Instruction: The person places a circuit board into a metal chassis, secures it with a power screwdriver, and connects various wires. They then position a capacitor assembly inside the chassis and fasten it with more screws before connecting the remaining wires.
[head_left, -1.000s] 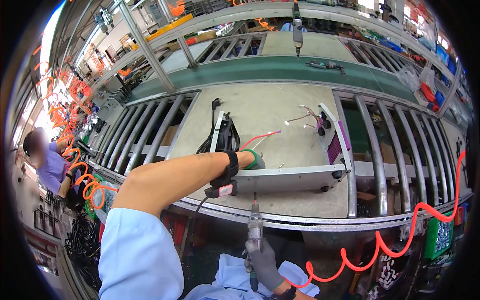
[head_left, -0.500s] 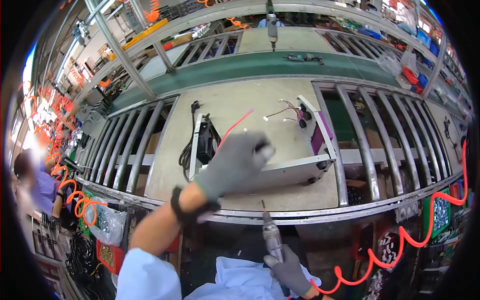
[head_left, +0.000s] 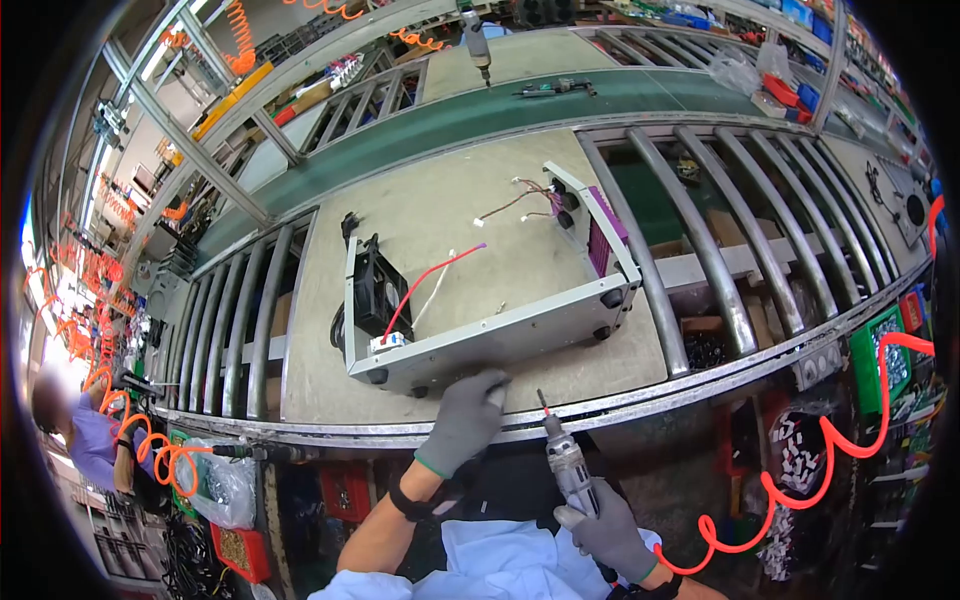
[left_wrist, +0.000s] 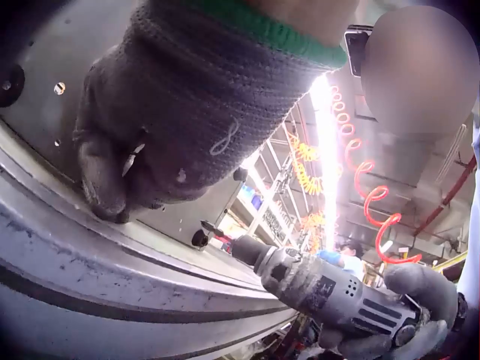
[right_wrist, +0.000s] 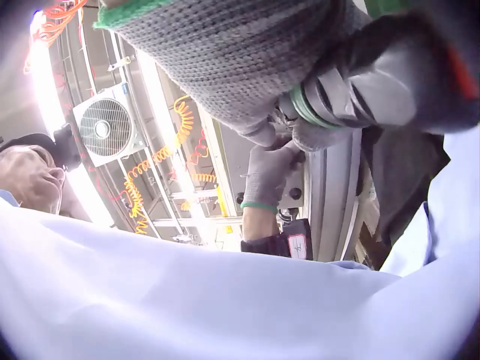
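Note:
In the head view my gloved left hand (head_left: 462, 425) is at the table's front edge, beside the front panel of a grey metal chassis (head_left: 500, 340). The left wrist view shows its fingers curled, with a small shiny screw (left_wrist: 133, 159) pinched between thumb and fingers. My gloved right hand (head_left: 608, 532) grips an air screwdriver (head_left: 572, 475), its bit pointing up toward the panel. In the chassis are a black fan (head_left: 382, 290), a red wire (head_left: 425, 272) and a white wire at the left. A purple part (head_left: 604, 235) with loose wires is at its right.
Metal rollers (head_left: 720, 250) flank the work board (head_left: 450, 190) on both sides. A red coiled hose (head_left: 780, 500) runs along the right. Parts bins, including a green bin (head_left: 880, 360) and a red bin (head_left: 240, 550), sit below the table edge. Another person (head_left: 75, 425) is at the far left.
My left hand has come out from behind the front panel, over it, and down to the table's front edge. The screwdriver, still in my right hand, has shifted right in the view.

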